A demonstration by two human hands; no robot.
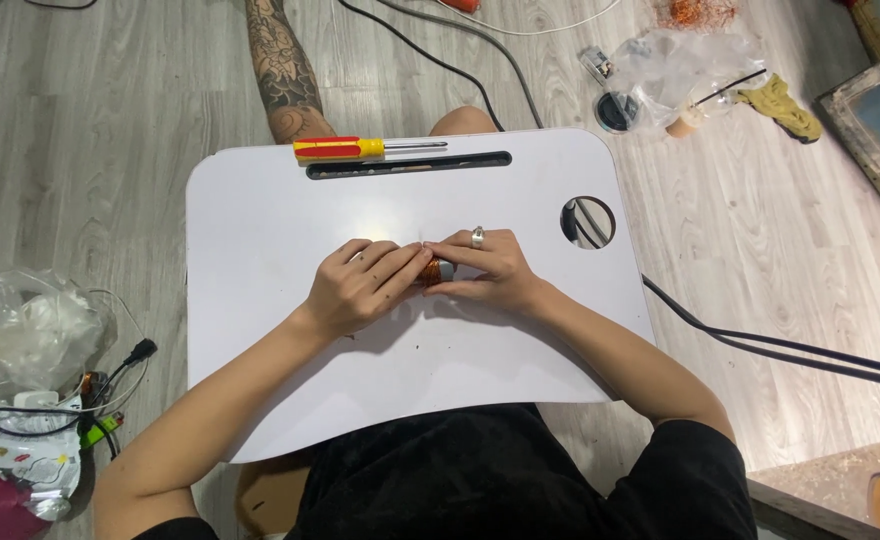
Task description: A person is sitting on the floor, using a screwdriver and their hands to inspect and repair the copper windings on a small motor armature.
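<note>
Two hands meet at the middle of the white tabletop [260, 300]: the left hand [355, 285] and right hand [490, 268] each pinch one small copper-wound coil [434, 270] between curled fingers. One red-and-yellow screwdriver [345, 149] lies at the far edge.

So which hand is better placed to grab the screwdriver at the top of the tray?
Probably the left hand: the screwdriver lies almost straight beyond it, while the right hand sits further to the side. Both hold the copper coil.
</note>
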